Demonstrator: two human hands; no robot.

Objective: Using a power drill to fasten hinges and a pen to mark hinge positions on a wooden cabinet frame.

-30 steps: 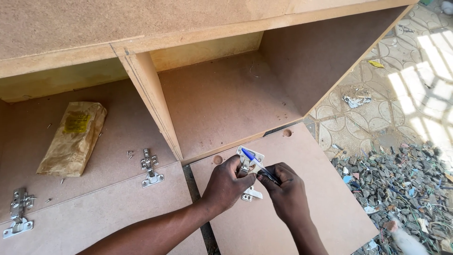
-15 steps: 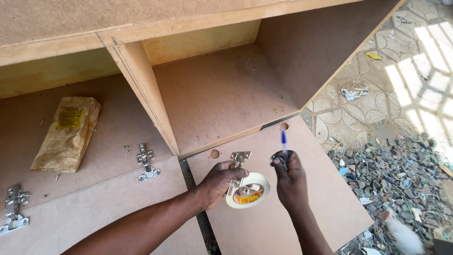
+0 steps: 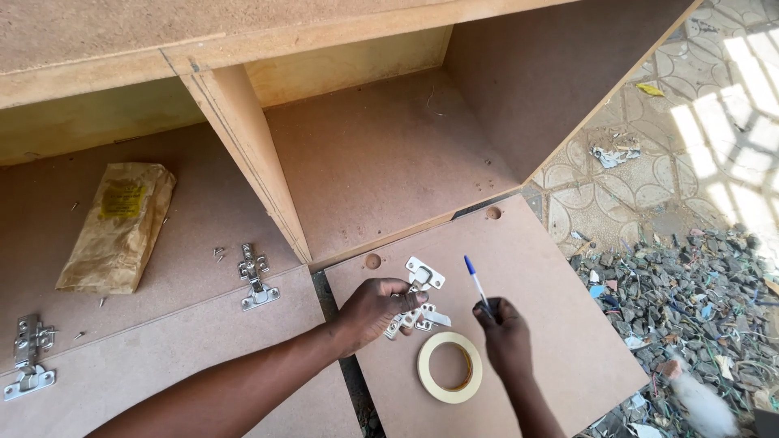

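A: Your left hand (image 3: pixel 375 310) is clamped on the metal hinge (image 3: pixel 418 296), holding it flat on the door panel (image 3: pixel 560 341), near the drilled hole (image 3: pixel 372 261). It looks stiff, light, a bit slick; I'd pinch it by the arm, not the cup.

B: And your right hand (image 3: pixel 507 337)?

A: Closed around the blue pen (image 3: pixel 475 282), tip up, just beside the tape roll (image 3: pixel 449 367).

B: Containers?

A: The cabinet (image 3: pixel 389 154) has 2 compartments in view: the left holds a brown paper bag (image 3: pixel 118 227), loose screws (image 3: pixel 219 254) and 2 fitted hinges (image 3: pixel 256 274); the right shows nothing inside.
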